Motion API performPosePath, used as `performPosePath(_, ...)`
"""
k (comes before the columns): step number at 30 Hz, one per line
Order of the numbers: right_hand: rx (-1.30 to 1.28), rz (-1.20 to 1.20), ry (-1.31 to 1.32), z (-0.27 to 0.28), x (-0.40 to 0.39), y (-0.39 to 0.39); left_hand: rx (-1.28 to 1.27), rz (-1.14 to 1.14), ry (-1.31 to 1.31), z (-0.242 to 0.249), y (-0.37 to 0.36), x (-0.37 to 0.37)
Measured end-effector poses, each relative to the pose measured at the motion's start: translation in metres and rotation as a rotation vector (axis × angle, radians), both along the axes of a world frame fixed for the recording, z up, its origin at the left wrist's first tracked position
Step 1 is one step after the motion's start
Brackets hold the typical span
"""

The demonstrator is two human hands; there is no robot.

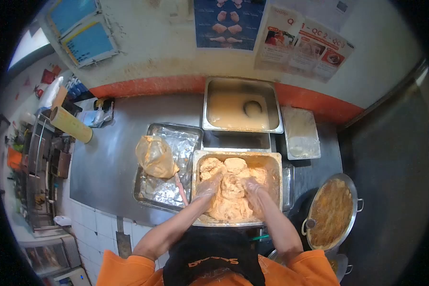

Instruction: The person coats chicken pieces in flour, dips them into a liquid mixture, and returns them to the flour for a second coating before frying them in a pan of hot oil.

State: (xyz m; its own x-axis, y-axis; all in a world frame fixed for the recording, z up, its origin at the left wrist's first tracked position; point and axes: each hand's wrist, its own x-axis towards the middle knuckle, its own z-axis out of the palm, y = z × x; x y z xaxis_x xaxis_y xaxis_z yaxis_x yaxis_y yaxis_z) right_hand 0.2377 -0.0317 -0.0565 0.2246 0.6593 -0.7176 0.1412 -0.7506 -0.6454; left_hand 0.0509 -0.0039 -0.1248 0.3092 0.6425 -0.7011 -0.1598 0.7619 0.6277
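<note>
Orange sleeves (128,269) are seen nearest. Both gloved hands, left hand (209,187) and right hand (251,188), are pressed with fingers curled around lumpy battered chicken (231,188) in a rectangular steel pan (274,162); a foil-lined tray (176,143) sits beside it.

Steel counter (109,162) w/ posters (300,43) on cream wall (167,52), orange trim.

The fingertips of both gloved hands are hidden in the breading; the wall posters (304,45) are too blurred to read.
</note>
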Motion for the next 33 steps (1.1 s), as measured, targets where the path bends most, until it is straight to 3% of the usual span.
performPosePath(3,0.121,-0.023,-0.079,-0.029,-0.007,-0.006,-0.069,-0.004,0.024,0.018,0.0,-0.004)
performPosePath(5,0.244,0.185,-0.285,0.032,-0.019,-0.013,-0.125,0.002,-0.039,0.056,0.003,-0.008)
performPosePath(7,0.396,0.305,-0.511,0.098,-0.034,-0.022,-0.127,0.066,-0.338,0.113,-0.001,-0.007)
performPosePath(8,0.325,0.293,-0.432,0.122,-0.036,-0.019,-0.034,0.0,-0.353,0.103,-0.005,-0.01)
performPosePath(10,0.072,0.33,-0.399,0.156,-0.019,-0.004,-0.054,0.077,-0.319,0.132,-0.023,-0.023)
performPosePath(12,-0.054,0.362,-0.378,0.138,0.008,-0.003,-0.211,0.222,-0.344,0.167,-0.035,-0.03)
performPosePath(14,-0.036,0.394,-0.388,0.043,0.044,0.001,0.136,0.034,-0.235,0.151,-0.043,-0.03)
performPosePath(16,-0.036,0.521,-0.437,-0.018,0.042,0.006,0.238,-0.042,-0.117,0.122,-0.036,-0.023)
performPosePath(17,-0.034,0.579,-0.459,-0.031,0.037,0.01,0.162,-0.031,-0.06,0.097,-0.024,-0.015)
performPosePath(19,0.0,0.44,-0.262,-0.014,0.017,0.013,-0.015,-0.014,0.053,0.04,-0.01,0.001)
performPosePath(21,0.052,0.365,-0.183,-0.015,0.006,0.017,-0.178,-0.002,0.162,0.013,0.002,0.009)
performPosePath(23,0.173,0.238,-0.184,-0.034,0.003,0.011,-0.162,0.003,0.043,0.021,0.001,0.01)
performPosePath(27,0.384,0.162,-0.483,-0.032,-0.002,-0.009,-0.179,0.009,-0.123,0.06,-0.008,0.01)
performPosePath(31,0.117,0.411,-0.685,0.074,0.001,-0.017,-0.185,0.09,-0.327,0.045,-0.012,-0.011)
performPosePath(33,-0.045,0.263,-0.332,0.11,0.021,-0.002,-0.107,0.099,-0.339,0.077,-0.006,-0.022)
